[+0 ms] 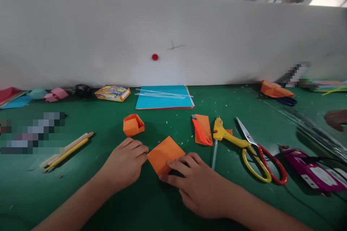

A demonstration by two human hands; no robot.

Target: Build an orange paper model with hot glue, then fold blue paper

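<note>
Both left hand and right hand fingers pinch orange paper, one corner pointing away.

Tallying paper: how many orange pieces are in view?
4: a sheet touched by the left hand and right hand, a small box beyond them, a folded piece beside the glue gun, a large piece far right. A scrap behind the gun may be a fifth.

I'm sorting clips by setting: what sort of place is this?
Probably a paper-craft workbench: scissors, a yellow glue gun and a coloured paper stack lie on the green table, and the left hand and right hand touch an orange paper square.
</note>
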